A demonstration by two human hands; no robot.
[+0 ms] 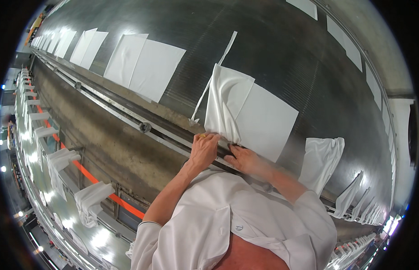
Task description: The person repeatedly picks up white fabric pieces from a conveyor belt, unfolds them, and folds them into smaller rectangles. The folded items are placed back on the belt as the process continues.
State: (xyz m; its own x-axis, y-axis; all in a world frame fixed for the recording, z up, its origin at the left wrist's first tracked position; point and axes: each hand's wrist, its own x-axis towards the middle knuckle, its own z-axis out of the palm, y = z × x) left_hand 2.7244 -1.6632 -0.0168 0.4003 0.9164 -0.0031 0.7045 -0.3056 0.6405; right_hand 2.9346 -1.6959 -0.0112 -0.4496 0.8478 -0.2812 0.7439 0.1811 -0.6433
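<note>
A creased, glossy white cloth lies on the dark table, overlapping the left part of a flat white panel. At the cloth's lower left corner my left hand has its fingers closed on the near edge; a small yellow band shows on one finger. My right hand is beside it, fingers stretched toward the same edge and thumb apart, with nothing plainly held. Its forearm is slightly blurred. Left of the cloth lies a narrow white strip, partly hidden behind the cloth's upper corner.
More white panels are spaced along the dark table. To the right lies another crumpled cloth. A metal rail runs along the near edge. Behind on the left, white cloths hang over a rack by an orange strip.
</note>
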